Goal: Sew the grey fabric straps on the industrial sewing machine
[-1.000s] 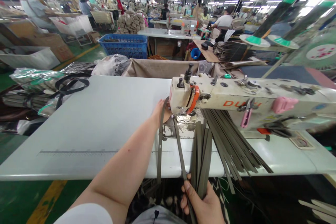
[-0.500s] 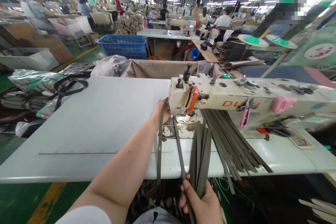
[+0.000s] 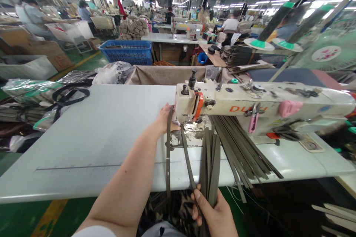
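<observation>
My left hand (image 3: 164, 119) reaches to the left side of the sewing machine's head (image 3: 187, 100). Its thumb and fingers are spread, with some fingertips hidden behind the machine. A narrow dark olive strap (image 3: 168, 152) arches over this hand and hangs past the table's front edge. Another strap length (image 3: 188, 159) runs from the presser foot area (image 3: 192, 126) toward me. Down at the table edge, my right hand (image 3: 213, 209) pinches that length between thumb and fingers. The same hand also holds a bunch of similar straps (image 3: 210, 166), fanned upward onto the table.
More olive straps (image 3: 241, 148) lie under the machine arm and overhang the front edge. Pink thread snips (image 3: 253, 118) hang on the machine. Thread cones (image 3: 275, 22) stand at upper right. Bagged bundles (image 3: 36, 94) sit left of the white table (image 3: 111, 126); a blue crate (image 3: 126, 52) stands beyond.
The view has shifted slightly. My left thumb now shows more plainly beside the needle area, right of the hanging strap. My right hand keeps its hold on the straps.
</observation>
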A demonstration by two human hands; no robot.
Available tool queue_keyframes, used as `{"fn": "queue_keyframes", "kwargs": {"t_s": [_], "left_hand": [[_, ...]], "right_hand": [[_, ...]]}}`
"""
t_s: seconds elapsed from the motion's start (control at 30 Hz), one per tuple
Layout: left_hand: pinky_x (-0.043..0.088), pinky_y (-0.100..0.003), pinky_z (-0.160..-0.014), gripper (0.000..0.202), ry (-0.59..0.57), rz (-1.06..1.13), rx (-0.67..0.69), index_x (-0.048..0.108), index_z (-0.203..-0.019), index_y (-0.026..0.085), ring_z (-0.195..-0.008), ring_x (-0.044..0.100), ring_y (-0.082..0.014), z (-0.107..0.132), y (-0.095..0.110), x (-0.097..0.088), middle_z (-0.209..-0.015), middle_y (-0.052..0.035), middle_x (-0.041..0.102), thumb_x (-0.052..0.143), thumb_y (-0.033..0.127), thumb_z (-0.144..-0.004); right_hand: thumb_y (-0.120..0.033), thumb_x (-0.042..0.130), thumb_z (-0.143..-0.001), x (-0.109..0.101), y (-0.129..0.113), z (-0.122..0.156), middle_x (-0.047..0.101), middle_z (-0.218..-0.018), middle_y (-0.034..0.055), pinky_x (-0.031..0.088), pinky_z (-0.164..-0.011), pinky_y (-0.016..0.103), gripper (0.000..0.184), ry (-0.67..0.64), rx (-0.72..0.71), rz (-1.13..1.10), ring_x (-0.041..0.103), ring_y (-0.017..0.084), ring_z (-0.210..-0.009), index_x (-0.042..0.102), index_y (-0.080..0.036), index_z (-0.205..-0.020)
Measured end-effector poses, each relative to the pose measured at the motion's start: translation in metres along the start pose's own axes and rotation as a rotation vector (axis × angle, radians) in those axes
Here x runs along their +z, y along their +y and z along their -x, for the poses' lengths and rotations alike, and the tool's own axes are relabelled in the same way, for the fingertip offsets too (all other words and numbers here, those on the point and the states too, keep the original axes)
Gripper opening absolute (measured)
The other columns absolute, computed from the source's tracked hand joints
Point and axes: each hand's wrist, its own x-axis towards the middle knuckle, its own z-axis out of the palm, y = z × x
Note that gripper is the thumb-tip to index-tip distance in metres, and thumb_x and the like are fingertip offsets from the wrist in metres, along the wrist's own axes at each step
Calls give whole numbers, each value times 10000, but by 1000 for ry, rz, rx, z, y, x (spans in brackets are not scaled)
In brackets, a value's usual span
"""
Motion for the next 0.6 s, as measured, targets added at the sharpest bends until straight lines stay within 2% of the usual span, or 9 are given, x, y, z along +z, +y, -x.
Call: {"fn": "queue_keyframes", "kwargs": {"t_s": [0.07,0.13,0.23,0.33,0.5,0.6], "left_hand": [[351,-710,-1408,1171,-96,-20,28,601,-1648,199,-1692,411,-527,5,-1,-5,-1712,-191,579,1040,319,-569],[341,-707,-1409,1208,-154,-22,47,585,-1675,203,-1706,382,-533,8,-1,-8,-1767,-207,514,1048,346,-569],[310,-699,-1421,1150,-177,-13,46,623,-1641,202,-1708,378,-523,8,1,-8,-1783,-208,494,1047,349,-583],[312,-696,-1419,1021,-173,-12,48,704,-1540,195,-1689,402,-518,6,2,-5,-1772,-199,512,1044,342,-589],[347,-686,-1408,907,-147,-5,14,769,-1420,192,-1624,489,-510,6,6,-4,-1676,-178,620,1040,306,-562],[366,-690,-1401,892,-145,21,15,784,-1397,205,-1623,490,-523,6,9,-7,-1652,-170,643,1046,291,-549]], "right_hand": [[-837,1020,-687,-2,-3,2,718,-573,-7,439,-473,212,745,-10,17,-10,597,125,-449,736,-193,-931],[-831,1022,-693,-5,-7,5,726,-610,-3,452,-476,218,733,-9,38,-36,627,135,-478,755,-188,-925],[-802,1046,-683,-10,-11,10,746,-684,3,445,-466,223,740,-6,63,-95,649,142,-502,798,-174,-986],[-773,1064,-684,-16,-11,10,720,-660,-10,439,-462,224,744,-19,69,-118,633,140,-488,828,-169,-1050],[-781,1091,-615,-22,-7,5,728,-661,9,424,-441,215,786,-102,197,-174,613,128,-462,857,-139,-1003],[-714,1111,-630,-22,-6,6,761,-704,28,435,-455,220,735,-74,201,-228,641,143,-489,877,-134,-1016]]}}
